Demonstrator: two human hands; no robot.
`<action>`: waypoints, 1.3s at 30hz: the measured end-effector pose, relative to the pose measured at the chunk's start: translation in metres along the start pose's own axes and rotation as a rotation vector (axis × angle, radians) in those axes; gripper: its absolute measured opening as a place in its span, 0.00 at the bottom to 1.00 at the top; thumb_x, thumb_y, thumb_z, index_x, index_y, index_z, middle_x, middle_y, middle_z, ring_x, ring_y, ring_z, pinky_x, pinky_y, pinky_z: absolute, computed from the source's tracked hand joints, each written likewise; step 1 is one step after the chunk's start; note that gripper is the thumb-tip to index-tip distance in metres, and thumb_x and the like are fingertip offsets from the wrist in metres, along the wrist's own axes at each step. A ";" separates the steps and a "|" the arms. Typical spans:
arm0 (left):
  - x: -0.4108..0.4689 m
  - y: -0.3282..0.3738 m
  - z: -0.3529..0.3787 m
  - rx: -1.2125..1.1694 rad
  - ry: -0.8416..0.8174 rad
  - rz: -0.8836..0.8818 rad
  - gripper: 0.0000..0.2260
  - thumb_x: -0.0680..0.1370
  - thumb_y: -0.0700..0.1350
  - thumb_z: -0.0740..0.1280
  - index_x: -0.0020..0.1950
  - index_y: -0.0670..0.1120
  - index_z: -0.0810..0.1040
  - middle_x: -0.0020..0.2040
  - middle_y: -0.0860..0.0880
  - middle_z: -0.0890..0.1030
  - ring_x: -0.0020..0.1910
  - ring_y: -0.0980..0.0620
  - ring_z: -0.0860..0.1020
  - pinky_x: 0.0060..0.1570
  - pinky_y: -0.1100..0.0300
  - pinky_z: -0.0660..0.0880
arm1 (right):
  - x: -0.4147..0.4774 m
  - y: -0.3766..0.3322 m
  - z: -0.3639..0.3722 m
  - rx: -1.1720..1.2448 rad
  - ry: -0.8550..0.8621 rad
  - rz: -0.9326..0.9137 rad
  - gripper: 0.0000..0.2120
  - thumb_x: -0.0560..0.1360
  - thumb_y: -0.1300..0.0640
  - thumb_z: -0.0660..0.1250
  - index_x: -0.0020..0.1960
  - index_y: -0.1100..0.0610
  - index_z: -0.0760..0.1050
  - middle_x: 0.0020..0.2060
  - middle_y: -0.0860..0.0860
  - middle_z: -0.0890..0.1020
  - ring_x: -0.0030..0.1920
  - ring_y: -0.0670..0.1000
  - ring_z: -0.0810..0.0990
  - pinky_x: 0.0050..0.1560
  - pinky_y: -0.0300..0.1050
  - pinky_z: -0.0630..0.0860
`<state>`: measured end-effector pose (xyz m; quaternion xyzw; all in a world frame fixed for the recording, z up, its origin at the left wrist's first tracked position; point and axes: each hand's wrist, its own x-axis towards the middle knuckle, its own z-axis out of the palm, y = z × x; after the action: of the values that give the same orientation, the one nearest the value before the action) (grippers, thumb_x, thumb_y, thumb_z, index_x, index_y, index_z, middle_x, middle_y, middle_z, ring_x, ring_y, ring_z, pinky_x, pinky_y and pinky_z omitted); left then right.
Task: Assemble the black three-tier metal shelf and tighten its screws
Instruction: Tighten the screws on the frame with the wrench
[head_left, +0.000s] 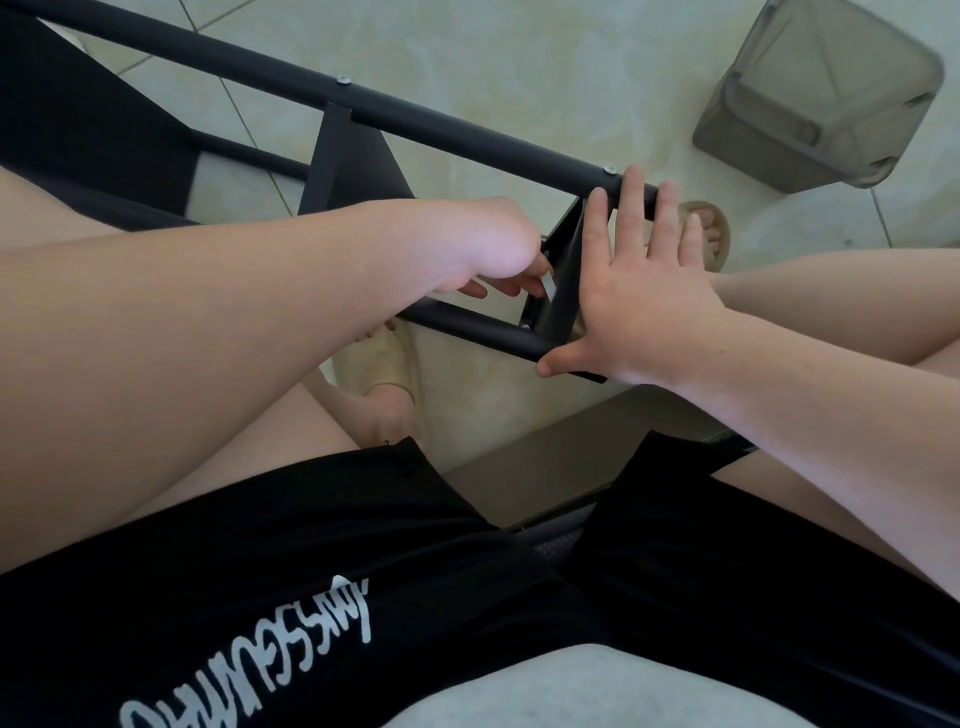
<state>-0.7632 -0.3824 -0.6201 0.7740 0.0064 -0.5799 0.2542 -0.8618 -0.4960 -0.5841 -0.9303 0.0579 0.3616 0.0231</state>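
While the right hand (639, 306) is pressing flat against the end tier (563, 260) of the black shelf (353, 156), with fingers straight up to the far tube (467, 124) and thumb on the near tube (467, 322), it's likely bracing the joint against shifting. Left hand (493, 244) is reaching in just left of that end tier, fingers curling toward the screw (524, 326) below it; can't tell if they're gripping anything. Shelf is lying on its side. Grey bin (815, 98) is sitting well beyond the end tier.
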 end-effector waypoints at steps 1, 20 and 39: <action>0.000 0.000 -0.001 0.007 0.010 0.005 0.06 0.82 0.46 0.64 0.47 0.51 0.79 0.37 0.57 0.85 0.48 0.59 0.81 0.46 0.58 0.74 | 0.000 0.000 0.000 0.001 -0.001 0.000 0.72 0.63 0.23 0.70 0.79 0.63 0.29 0.77 0.67 0.31 0.77 0.72 0.35 0.77 0.69 0.43; -0.007 0.000 -0.004 0.107 0.026 0.055 0.06 0.82 0.46 0.65 0.52 0.48 0.80 0.46 0.56 0.84 0.52 0.56 0.80 0.52 0.56 0.75 | 0.000 0.000 0.001 0.003 0.002 0.001 0.72 0.62 0.23 0.70 0.79 0.63 0.29 0.77 0.66 0.31 0.78 0.72 0.35 0.78 0.69 0.44; -0.006 -0.005 -0.010 0.144 -0.007 0.002 0.06 0.82 0.44 0.63 0.47 0.49 0.77 0.43 0.57 0.83 0.46 0.58 0.79 0.46 0.59 0.73 | 0.001 -0.001 0.001 0.004 -0.005 0.001 0.72 0.62 0.23 0.70 0.79 0.63 0.29 0.77 0.66 0.30 0.78 0.72 0.34 0.78 0.69 0.44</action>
<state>-0.7572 -0.3727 -0.6147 0.7882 -0.0371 -0.5813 0.1985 -0.8620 -0.4951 -0.5854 -0.9292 0.0591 0.3640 0.0247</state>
